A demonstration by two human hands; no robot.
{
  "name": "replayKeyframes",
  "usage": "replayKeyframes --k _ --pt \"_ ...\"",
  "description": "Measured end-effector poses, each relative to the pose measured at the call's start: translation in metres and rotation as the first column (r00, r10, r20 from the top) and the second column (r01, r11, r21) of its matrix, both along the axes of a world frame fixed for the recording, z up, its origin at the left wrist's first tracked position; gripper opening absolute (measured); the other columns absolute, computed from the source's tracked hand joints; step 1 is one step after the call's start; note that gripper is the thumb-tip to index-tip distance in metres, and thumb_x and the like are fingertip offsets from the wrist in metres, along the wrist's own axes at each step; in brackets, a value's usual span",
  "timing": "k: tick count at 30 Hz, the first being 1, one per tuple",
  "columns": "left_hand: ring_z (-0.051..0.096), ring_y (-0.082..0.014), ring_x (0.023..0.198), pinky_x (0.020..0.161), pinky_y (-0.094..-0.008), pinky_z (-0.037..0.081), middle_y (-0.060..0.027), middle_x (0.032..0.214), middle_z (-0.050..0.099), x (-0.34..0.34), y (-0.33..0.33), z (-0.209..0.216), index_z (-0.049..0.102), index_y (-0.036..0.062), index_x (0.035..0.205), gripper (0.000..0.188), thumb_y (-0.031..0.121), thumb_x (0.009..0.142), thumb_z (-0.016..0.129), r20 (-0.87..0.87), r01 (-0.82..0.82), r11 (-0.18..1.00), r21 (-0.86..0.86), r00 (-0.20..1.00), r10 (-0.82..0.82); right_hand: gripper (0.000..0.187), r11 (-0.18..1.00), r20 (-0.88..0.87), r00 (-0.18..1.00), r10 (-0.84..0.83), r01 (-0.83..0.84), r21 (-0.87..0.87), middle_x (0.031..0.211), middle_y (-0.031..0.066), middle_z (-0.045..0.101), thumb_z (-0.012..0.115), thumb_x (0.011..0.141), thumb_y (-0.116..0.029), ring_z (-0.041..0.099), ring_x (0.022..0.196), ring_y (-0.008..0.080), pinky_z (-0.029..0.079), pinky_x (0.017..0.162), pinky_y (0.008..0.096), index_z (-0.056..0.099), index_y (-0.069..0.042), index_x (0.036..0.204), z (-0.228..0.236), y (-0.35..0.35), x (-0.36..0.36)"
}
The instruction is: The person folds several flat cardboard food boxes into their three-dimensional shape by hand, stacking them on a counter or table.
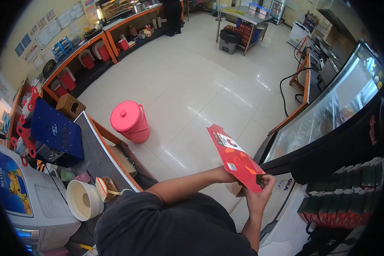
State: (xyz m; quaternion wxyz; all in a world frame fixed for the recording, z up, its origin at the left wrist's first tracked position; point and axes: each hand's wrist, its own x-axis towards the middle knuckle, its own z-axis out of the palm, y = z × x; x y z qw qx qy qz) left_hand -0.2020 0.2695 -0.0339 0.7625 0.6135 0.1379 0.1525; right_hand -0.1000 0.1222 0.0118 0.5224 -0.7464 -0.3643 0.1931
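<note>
Red carton (237,158) in hands (226,174) (259,197), lidded pink bucket (129,122)

Pale tiled floor (179,85) — glossy, cream wall (68,32)

We are in a food shop's kitchen. We note a glass-doored fridge (313,123), steel table (246,16), drinks dispenser (34,205), lit food display (113,8).

The grey counter (94,155) at lower left carries 1 cream tub (85,200); the tiled floor (183,89), left of centre, carries 1 pink lidded bucket (129,120).
</note>
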Motion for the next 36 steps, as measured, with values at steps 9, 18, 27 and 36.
replayKeyframes --k 9,18,27,36 --pt "0.052 -0.0306 0.123 0.106 -0.0389 0.038 -0.0206 0.133 0.051 0.006 -0.008 -0.025 0.032 -0.0027 0.142 0.080 0.034 0.086 0.075 0.103 -0.560 0.092 0.823 0.307 0.946 0.065 0.830 -0.695 0.692 -0.196 0.494 0.258 0.127 0.0149 0.054 0.045 0.072 0.007 0.055 0.119 0.0280 0.042 0.105 0.0395 0.040 0.001 0.137 -0.076 -0.008 0.011" --pt "0.051 -0.0288 0.123 0.104 -0.0378 0.040 -0.0157 0.133 0.052 -0.009 0.013 0.005 0.047 0.0054 0.137 0.046 0.000 0.093 0.055 0.295 -0.436 0.862 0.261 0.886 0.359 0.074 0.971 -0.877 0.424 0.225 -0.171 0.166 0.123 0.0258 0.058 0.039 0.098 -0.062 0.065 0.098 0.0353 0.060 0.070 0.0511 0.049 0.004 0.131 -0.077 -0.044 0.013" --pt "0.057 -0.0378 0.116 0.101 -0.0475 0.044 -0.0119 0.132 0.057 -0.011 -0.027 0.022 0.057 0.0060 0.129 0.049 0.003 0.080 0.063 0.537 -0.288 0.673 0.682 0.822 -0.191 0.040 0.895 -0.788 0.579 0.209 0.213 0.393 0.122 0.0201 0.060 0.055 0.094 -0.003 0.068 0.100 0.0301 0.063 0.080 0.0438 0.043 0.004 0.132 0.016 -0.047 -0.010" --pt "0.062 -0.0380 0.107 0.089 -0.0460 0.053 -0.0201 0.119 0.064 -0.013 -0.035 0.044 0.064 0.0049 0.115 0.055 0.048 0.082 0.073 0.625 -0.385 0.710 0.589 0.775 -0.097 0.034 0.803 -0.842 0.503 0.194 0.412 0.431 0.117 0.0175 0.063 0.055 0.088 0.009 0.065 0.107 0.0304 0.058 0.087 0.0481 0.055 0.002 0.122 0.004 -0.057 -0.029"
